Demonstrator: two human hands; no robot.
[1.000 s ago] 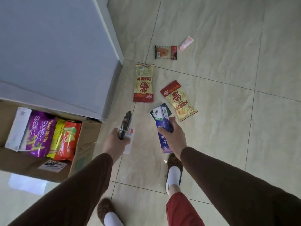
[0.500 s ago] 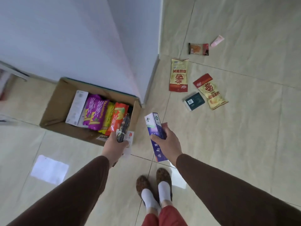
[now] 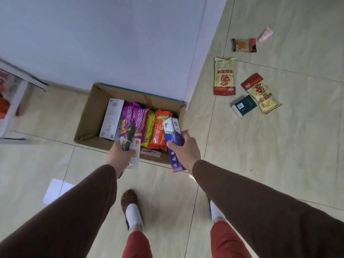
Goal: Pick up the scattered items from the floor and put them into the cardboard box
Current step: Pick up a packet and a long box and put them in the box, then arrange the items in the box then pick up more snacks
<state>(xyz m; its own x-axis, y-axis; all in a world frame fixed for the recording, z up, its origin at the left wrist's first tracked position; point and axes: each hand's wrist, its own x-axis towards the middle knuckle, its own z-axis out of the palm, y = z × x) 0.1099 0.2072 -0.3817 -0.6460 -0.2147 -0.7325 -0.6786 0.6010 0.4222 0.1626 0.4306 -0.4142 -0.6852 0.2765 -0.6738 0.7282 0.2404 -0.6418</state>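
A: Where does the cardboard box [image 3: 89, 116] sit?

B: On the tiled floor [image 3: 279, 155], its far edge against the foot of the pale wall [image 3: 111, 43], its right corner just beside the wall's outer corner. The left third of its bottom is bare; the rest is packed.

A: Packed with what?

B: A white carton [image 3: 111, 119] leaning upright, then two purple packets [image 3: 138, 116] printed with Chinese characters and "YaJunShiPin", a yellow packet [image 3: 151, 125] and an orange packet [image 3: 158, 131] side by side.

A: And the hands?

B: The left hand [image 3: 119, 157] is over the box's near edge, fingers wrapped around a dark slim packet [image 3: 129, 135] and a white card [image 3: 135, 155] pressed beneath it. The right hand [image 3: 184, 149] is above the box's near right corner, fingers clamped on a purple-blue box [image 3: 174, 138] with a white and green end; its writing is Chinese, too small for me to read.

A: What remains on the floor?

B: To the right of the wall's corner, well apart from the box: a yellow-and-red snack bag [image 3: 224, 76], a second one of the same kind, tilted [image 3: 261, 93], a dark green small box [image 3: 243, 105] touching it, a small red-and-orange packet [image 3: 244, 45] and a pink tube [image 3: 265, 35] farthest off.

A: Open room?

B: Bare tiles stretch right of the box and before the feet. At the left edge stands a white rack [image 3: 16, 94].
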